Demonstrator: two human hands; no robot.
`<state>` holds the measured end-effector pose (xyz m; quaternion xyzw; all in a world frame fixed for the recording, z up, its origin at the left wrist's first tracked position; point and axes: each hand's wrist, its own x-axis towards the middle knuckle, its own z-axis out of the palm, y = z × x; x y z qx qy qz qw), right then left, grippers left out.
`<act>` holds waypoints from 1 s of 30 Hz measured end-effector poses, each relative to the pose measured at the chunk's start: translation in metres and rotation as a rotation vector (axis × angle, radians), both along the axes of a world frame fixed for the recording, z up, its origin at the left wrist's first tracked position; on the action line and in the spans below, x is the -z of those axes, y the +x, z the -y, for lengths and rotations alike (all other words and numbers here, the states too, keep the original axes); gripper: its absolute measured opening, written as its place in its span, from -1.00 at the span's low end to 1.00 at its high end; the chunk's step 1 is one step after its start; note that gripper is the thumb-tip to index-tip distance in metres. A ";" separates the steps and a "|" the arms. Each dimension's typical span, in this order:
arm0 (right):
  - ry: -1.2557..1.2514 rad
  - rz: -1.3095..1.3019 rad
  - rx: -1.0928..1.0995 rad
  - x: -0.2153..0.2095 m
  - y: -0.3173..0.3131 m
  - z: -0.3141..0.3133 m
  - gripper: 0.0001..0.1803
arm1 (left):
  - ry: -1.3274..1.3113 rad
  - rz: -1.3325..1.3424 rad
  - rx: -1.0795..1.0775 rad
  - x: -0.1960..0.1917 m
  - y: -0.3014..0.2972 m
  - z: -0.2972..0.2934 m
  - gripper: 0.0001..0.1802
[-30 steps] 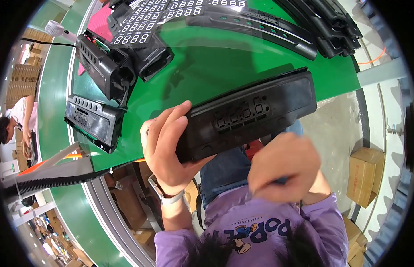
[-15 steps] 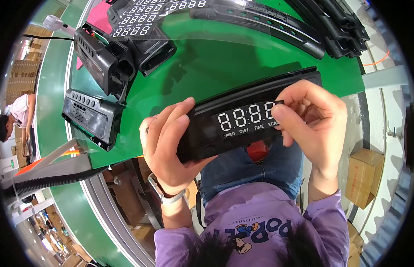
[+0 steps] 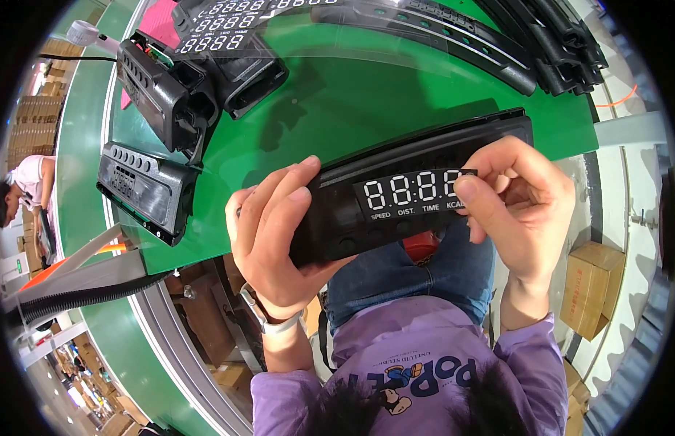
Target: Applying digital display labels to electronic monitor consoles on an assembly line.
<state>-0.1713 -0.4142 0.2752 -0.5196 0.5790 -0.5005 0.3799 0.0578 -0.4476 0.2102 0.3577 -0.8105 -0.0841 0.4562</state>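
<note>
Both hands (image 3: 279, 232) still grip the display panel (image 3: 403, 196), unchanged.

A glossy green worktable (image 3: 395, 87) spans the upper field, lit from above. Brown cardboard boxes (image 3: 595, 291) rest on the pale floor (image 3: 635, 189), lower right; stacked cartons (image 3: 39, 116) stand far left.

The display panel (image 3: 417, 192) lies across the near edge of the table (image 3: 366, 102), between the left hand (image 3: 279, 232) and right hand (image 3: 522, 207). 2 housings (image 3: 145, 185) sit at its left, curved strips (image 3: 439, 36) behind it, and a cardboard box (image 3: 595, 291) on the floor at the right.
</note>
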 end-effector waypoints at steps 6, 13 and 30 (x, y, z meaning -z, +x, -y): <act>0.004 0.007 0.014 -0.001 0.001 0.000 -0.90 | -0.007 0.012 0.003 -0.002 -0.002 0.001 -0.18; -0.029 -0.021 0.007 0.002 0.002 0.001 -0.90 | -0.006 0.031 -0.005 -0.003 -0.001 0.002 -0.14; -0.081 -0.077 0.024 0.003 0.004 0.001 -0.89 | -0.140 0.242 -0.074 -0.019 -0.008 -0.003 -0.42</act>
